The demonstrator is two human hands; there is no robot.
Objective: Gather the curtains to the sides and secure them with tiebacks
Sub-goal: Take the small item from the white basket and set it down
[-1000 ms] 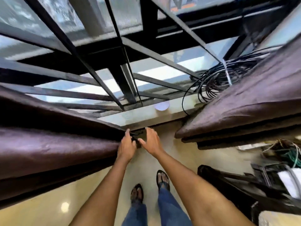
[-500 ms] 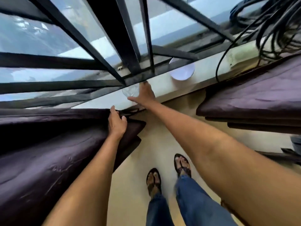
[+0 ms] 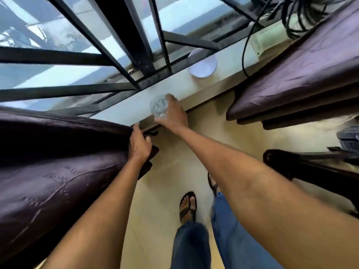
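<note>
A dark purple curtain [image 3: 58,171] hangs bunched at the left. My left hand [image 3: 138,144] grips its lower edge, where a thin dark tieback strap [image 3: 150,133] shows beside my thumb. My right hand [image 3: 172,114] holds a clear glass [image 3: 158,105] at the front edge of the pale window sill [image 3: 124,113]. A second purple curtain [image 3: 301,70] hangs folded at the right, with no hand on it.
Black window bars [image 3: 136,35] run behind the sill. A white bowl [image 3: 203,64] sits on the sill, with a white box [image 3: 270,42] and coiled black cables [image 3: 303,14] further right. Dark furniture [image 3: 310,166] stands low right. My sandalled feet [image 3: 187,206] are on the tan floor.
My right hand left the curtain edge, reached to the sill and took hold of the glass, now nearer the sill's front edge. My left hand kept its grip on the left curtain.
</note>
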